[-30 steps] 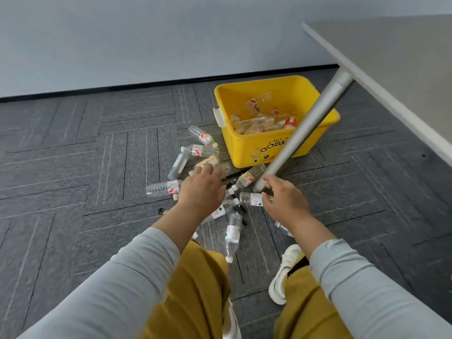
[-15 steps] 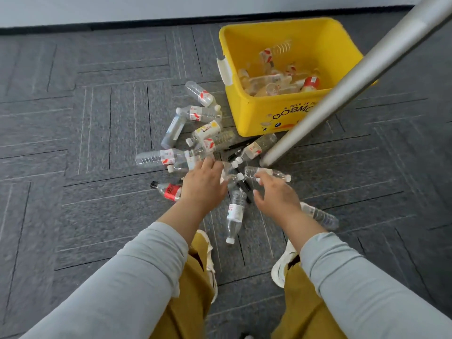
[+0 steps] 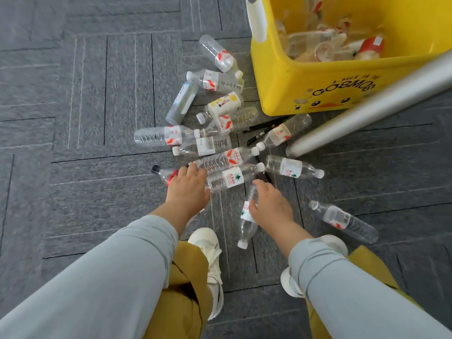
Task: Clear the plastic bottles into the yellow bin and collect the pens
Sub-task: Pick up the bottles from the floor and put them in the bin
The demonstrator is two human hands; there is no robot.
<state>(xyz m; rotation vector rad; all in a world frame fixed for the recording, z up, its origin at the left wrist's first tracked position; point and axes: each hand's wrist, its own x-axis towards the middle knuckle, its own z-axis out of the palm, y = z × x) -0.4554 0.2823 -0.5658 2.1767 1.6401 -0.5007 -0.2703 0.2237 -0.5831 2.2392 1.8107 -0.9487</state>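
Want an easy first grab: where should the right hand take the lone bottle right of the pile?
Grip the lone bottle around its labelled middle, from above, across its width: it lies flat on the carpet, touching nothing else, both long sides free.

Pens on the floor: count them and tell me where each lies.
2. One pen lies before the yellow bin; another pen just nearer, beside a bottle. More may hide under the bottles.
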